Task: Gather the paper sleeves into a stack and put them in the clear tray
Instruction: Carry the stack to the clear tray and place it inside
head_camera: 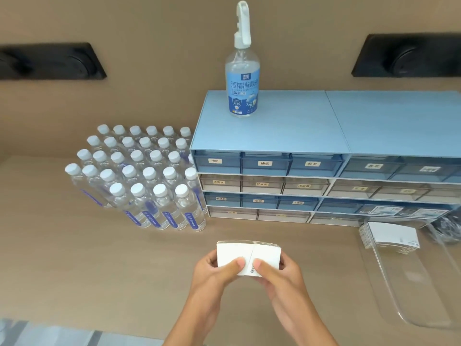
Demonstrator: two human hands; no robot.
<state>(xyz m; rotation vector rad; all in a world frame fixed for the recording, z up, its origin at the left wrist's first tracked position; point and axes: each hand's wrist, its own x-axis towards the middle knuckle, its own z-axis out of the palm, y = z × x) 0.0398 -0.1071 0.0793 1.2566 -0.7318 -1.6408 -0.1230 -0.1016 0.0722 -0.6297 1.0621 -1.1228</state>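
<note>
A stack of white paper sleeves [245, 251] is held above the brown counter, low in the middle of the view. My left hand [214, 273] grips its left side, thumb on top. My right hand [279, 275] grips its right side, thumb near a small printed code. At the right lies the clear tray [414, 285]. Another stack of white sleeves [391, 234] rests in the tray's far end.
A blue and white drawer cabinet [274, 136] with labelled drawers stands behind, with a spray bottle [242, 78] on top. Several capped water bottles [139, 176] crowd the counter at the left. Crumpled clear plastic [449, 228] sits at the far right.
</note>
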